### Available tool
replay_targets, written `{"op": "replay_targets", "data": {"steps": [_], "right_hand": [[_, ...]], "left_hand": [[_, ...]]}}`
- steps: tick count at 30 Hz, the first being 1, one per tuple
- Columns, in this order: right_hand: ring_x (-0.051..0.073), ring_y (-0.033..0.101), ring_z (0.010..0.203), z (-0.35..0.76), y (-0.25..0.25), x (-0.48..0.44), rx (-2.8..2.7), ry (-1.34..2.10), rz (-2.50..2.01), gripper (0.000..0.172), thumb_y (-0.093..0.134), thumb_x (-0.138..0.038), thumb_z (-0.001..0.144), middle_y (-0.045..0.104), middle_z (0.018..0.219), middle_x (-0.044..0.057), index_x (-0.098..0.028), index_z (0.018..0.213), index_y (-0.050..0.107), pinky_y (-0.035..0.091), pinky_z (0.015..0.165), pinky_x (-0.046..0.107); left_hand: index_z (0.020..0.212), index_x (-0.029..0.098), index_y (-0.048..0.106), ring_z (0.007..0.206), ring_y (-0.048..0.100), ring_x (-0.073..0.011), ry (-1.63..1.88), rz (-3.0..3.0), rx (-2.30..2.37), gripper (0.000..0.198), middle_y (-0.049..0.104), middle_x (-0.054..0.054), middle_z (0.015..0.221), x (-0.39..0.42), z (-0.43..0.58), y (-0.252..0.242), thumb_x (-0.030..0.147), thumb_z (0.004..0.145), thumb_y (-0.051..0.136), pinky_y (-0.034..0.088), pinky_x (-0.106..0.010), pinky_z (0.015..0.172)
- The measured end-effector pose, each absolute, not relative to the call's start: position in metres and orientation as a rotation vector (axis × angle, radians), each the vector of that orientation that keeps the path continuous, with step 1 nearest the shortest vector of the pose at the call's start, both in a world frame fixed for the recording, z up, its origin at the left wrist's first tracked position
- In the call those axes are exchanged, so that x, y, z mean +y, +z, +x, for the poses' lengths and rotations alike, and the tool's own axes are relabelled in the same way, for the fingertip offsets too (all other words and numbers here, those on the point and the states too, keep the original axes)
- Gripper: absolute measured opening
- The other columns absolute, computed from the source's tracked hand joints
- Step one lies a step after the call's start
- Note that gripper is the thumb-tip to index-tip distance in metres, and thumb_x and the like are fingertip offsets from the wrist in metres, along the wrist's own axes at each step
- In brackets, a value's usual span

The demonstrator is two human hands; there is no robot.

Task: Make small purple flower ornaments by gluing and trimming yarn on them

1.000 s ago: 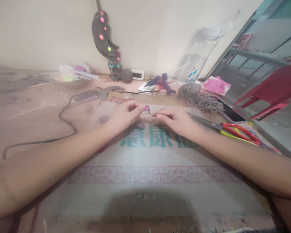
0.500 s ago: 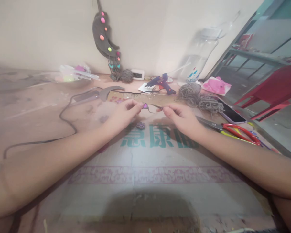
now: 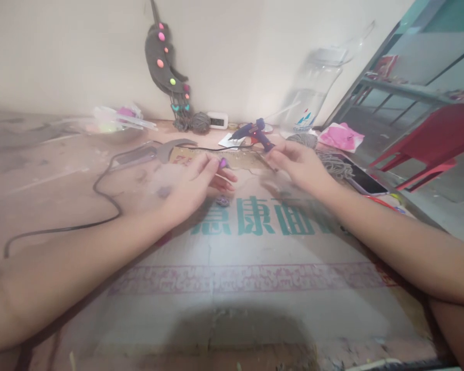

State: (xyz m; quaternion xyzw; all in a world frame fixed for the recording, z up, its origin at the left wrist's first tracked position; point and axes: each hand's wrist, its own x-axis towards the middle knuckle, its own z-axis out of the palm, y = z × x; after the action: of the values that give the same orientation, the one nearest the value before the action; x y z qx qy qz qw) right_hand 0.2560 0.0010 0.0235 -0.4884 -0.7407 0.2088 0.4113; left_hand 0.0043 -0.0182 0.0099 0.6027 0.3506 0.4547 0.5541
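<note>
My left hand (image 3: 199,180) pinches a small purple piece (image 3: 223,163) with a dark edge between thumb and index finger, its other fingers stretched loosely below. A thin strand of yarn (image 3: 251,171) shows faintly between the hands. My right hand (image 3: 296,162) is raised to the right, thumb and index finger closed on what looks like the strand's end; blur hides the detail. Its fingertips overlap the handle of the dark blue glue gun (image 3: 249,130) in view, and I cannot tell whether they touch. A small grey-purple knotted piece (image 3: 222,200) lies on the printed cardboard (image 3: 216,252).
Behind my right hand lie grey yarn (image 3: 336,165), a phone (image 3: 365,174) and a pink cloth-like bundle (image 3: 341,136). A water bottle (image 3: 313,93) stands by the wall. A decorated grey crescent (image 3: 158,59) hangs left. The black cord (image 3: 112,206) crosses the table. Scissors are mostly hidden by my right arm.
My right hand has moved up and right, away from my left hand, now covering part of the yarn and scissors. My left hand has shifted slightly left, its lower fingers opening out.
</note>
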Motion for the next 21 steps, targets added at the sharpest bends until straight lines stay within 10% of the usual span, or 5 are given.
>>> {"op": "replay_targets", "data": {"steps": [3,7,13,17,21], "right_hand": [[0.017,0.067,0.077,0.242,0.035,-0.018,-1.952,0.908,-1.065,0.048,0.051,-0.057,0.094,0.07,0.074,0.005,-0.017,0.071,0.066,0.053,0.085,0.034],[0.02,0.07,0.093,0.226,0.032,-0.03,-2.083,1.217,-0.976,0.048,0.049,-0.058,0.095,0.075,0.098,0.01,-0.015,0.091,0.071,0.053,0.091,0.036],[0.022,0.06,0.12,0.212,0.025,-0.005,-2.287,0.736,-1.167,0.036,0.045,-0.037,0.1,0.066,0.131,0.01,-0.017,0.12,0.067,0.043,0.106,0.039],[0.021,0.066,0.094,0.21,0.038,0.005,-2.064,0.386,-1.22,0.037,0.045,-0.038,0.099,0.074,0.095,0.008,-0.014,0.089,0.071,0.047,0.091,0.034],[0.016,0.064,0.067,0.211,0.046,-0.004,-2.104,0.78,-0.98,0.056,0.045,-0.055,0.097,0.066,0.062,0.003,-0.017,0.059,0.062,0.05,0.076,0.03]], "left_hand": [[0.089,0.021,0.045,0.062,0.068,-0.0149,0.868,1.642,0.722,0.024,0.071,-0.003,0.079,-0.025,0.003,0.008,0.043,0.099,0.043,0.052,-0.026,0.059],[0.086,0.021,0.049,0.05,0.056,-0.0104,0.965,1.893,0.876,0.023,0.066,0.001,0.068,-0.016,0.0,0.0,0.039,0.099,0.044,0.043,-0.022,0.052],[0.084,0.022,0.05,0.064,0.064,-0.0151,1.219,1.426,1.043,0.018,0.066,-0.001,0.073,0.008,0.001,-0.004,0.03,0.099,0.043,0.048,-0.025,0.058],[0.084,0.022,0.052,0.063,0.063,-0.0156,1.287,1.292,1.014,0.021,0.065,-0.002,0.074,0.013,0.001,-0.007,0.034,0.098,0.044,0.045,-0.024,0.053],[0.08,0.021,0.053,0.063,0.061,-0.0139,1.36,1.268,0.947,0.022,0.064,-0.002,0.072,0.014,0.002,-0.011,0.032,0.098,0.046,0.047,-0.024,0.059]]}}
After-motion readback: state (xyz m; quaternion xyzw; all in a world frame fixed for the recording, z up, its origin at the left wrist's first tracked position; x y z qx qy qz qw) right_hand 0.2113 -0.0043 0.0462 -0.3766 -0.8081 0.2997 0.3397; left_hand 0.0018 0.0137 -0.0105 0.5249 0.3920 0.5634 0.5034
